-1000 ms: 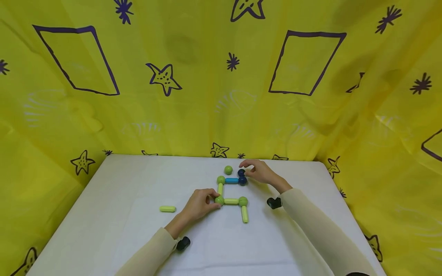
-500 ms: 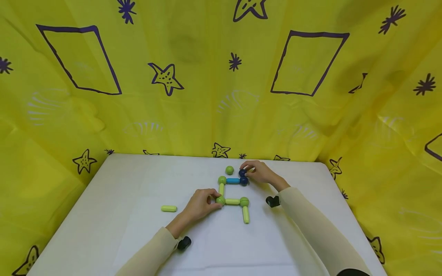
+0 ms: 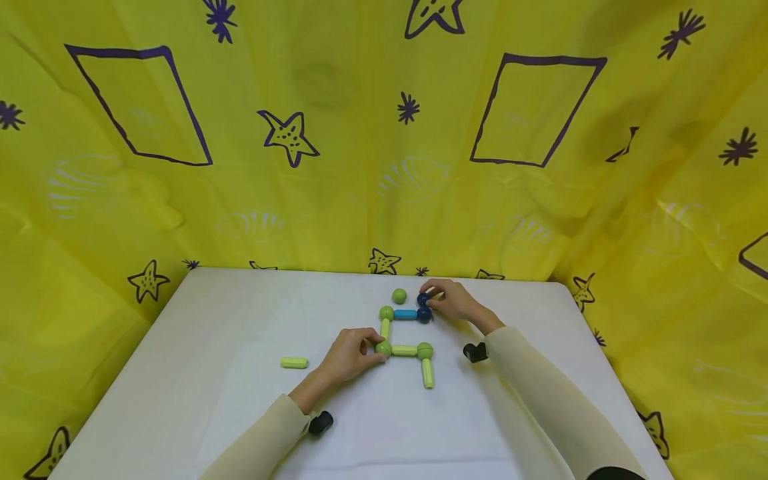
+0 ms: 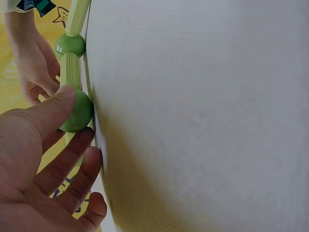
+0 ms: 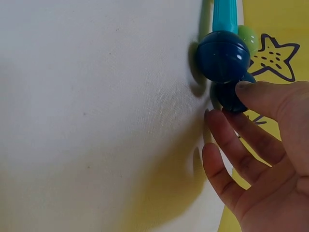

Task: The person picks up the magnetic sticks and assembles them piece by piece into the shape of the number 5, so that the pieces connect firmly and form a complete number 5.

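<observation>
My left hand (image 3: 348, 355) pinches a green ball (image 4: 81, 115) between thumb and fingers, at a corner of a chain of rods and balls. From that ball one pale green rod (image 3: 385, 330) runs back to another green ball (image 3: 387, 313), and a second rod (image 3: 405, 351) runs right to a third ball (image 3: 425, 351). A blue rod (image 3: 405, 315) joins the back green ball to a dark blue ball (image 5: 223, 57). Right behind this one, my right hand (image 3: 451, 300) pinches a second dark blue ball (image 5: 229, 98) with thumb and fingertips.
A loose green ball (image 3: 399, 296) lies behind the blue rod. Left of my left hand lies a loose pale green rod (image 3: 294, 363). Another rod (image 3: 427, 375) points forward from the right-hand ball. A patterned yellow curtain (image 3: 336, 213) borders the white table (image 3: 228, 313).
My right fingers have closed around the rear dark blue ball, which has shifted slightly rightward relative to the front one. My left hand keeps its hold on the green ball.
</observation>
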The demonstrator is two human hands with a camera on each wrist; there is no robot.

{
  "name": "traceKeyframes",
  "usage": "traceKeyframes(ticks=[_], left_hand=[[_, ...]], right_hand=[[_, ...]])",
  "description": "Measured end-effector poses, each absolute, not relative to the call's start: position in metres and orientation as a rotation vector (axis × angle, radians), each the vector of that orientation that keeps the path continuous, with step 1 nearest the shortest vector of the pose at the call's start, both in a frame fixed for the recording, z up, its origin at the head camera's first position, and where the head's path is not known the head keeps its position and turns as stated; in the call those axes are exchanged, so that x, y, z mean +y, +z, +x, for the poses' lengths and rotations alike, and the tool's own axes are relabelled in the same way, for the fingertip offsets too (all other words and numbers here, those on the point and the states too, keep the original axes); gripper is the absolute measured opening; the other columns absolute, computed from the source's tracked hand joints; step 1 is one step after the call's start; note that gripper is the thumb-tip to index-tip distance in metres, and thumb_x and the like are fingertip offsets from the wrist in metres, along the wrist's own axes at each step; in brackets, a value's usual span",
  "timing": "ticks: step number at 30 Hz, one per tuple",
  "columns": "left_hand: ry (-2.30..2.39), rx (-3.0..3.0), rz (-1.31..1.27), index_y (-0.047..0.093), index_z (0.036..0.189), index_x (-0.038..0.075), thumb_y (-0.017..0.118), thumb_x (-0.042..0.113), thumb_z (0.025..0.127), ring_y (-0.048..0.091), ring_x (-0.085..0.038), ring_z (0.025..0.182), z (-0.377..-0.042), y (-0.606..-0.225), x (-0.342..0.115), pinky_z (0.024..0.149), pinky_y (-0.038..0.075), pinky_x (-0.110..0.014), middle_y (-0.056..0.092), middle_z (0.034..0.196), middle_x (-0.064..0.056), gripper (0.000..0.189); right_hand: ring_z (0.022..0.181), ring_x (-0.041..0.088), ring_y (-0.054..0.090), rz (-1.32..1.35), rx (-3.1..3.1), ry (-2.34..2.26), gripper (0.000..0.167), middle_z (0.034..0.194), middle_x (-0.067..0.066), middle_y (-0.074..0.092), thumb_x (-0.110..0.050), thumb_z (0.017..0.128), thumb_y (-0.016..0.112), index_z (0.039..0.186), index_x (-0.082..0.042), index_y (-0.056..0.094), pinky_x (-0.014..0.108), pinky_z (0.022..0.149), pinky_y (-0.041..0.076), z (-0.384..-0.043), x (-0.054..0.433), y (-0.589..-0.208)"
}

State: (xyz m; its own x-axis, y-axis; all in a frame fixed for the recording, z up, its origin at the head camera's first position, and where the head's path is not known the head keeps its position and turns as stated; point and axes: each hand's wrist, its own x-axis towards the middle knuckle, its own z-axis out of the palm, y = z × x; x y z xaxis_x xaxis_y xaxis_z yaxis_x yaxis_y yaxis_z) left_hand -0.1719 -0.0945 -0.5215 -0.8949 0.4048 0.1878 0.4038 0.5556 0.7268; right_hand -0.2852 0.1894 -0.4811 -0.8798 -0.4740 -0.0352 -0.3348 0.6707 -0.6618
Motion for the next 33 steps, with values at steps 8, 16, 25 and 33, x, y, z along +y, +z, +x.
traceKeyframes(ticks=[8, 16, 25, 33], left_hand=[[1.316, 2.751, 0.717, 0.077, 0.109, 0.011, 0.085, 0.018, 0.087, 0.049, -0.007, 0.063, -0.172, -0.522, -0.090, 0.057, 0.042, -0.022, 0.072, 0.091, 0.006, 0.025], [1.302, 2.767, 0.702, 0.077, 0.109, 0.010, 0.085, 0.018, 0.087, 0.049, -0.007, 0.064, -0.177, -0.520, -0.088, 0.057, 0.042, -0.022, 0.072, 0.091, 0.005, 0.025], [1.314, 2.784, 0.716, 0.077, 0.108, 0.009, 0.085, 0.017, 0.086, 0.049, -0.005, 0.062, -0.184, -0.521, -0.088, 0.056, 0.042, -0.022, 0.073, 0.091, 0.003, 0.025], [1.292, 2.781, 0.668, 0.076, 0.108, 0.010, 0.085, 0.017, 0.087, 0.051, -0.008, 0.066, -0.191, -0.518, -0.087, 0.060, 0.044, -0.023, 0.073, 0.092, 0.004, 0.024]], right_hand=[[0.099, 0.030, 0.069, -0.566, 2.717, -0.997, 0.024, 0.119, 0.019, 0.071, -0.008, 0.098, 0.067, 0.122, -0.010, 0.068, 0.046, 0.088, 0.055, -0.278, 0.208, -0.480], [0.088, 0.025, 0.072, -0.634, 2.708, -1.086, 0.024, 0.115, 0.018, 0.073, -0.008, 0.097, 0.069, 0.120, -0.011, 0.069, 0.041, 0.080, 0.057, -0.268, 0.231, -0.477], [0.091, 0.025, 0.071, -0.704, 2.691, -1.139, 0.025, 0.118, 0.015, 0.072, -0.007, 0.098, 0.069, 0.122, -0.010, 0.071, 0.038, 0.078, 0.056, -0.243, 0.244, -0.475], [0.089, 0.027, 0.072, -0.700, 2.617, -1.212, 0.024, 0.116, 0.016, 0.072, -0.008, 0.098, 0.069, 0.121, -0.009, 0.070, 0.032, 0.072, 0.055, -0.219, 0.246, -0.474]])
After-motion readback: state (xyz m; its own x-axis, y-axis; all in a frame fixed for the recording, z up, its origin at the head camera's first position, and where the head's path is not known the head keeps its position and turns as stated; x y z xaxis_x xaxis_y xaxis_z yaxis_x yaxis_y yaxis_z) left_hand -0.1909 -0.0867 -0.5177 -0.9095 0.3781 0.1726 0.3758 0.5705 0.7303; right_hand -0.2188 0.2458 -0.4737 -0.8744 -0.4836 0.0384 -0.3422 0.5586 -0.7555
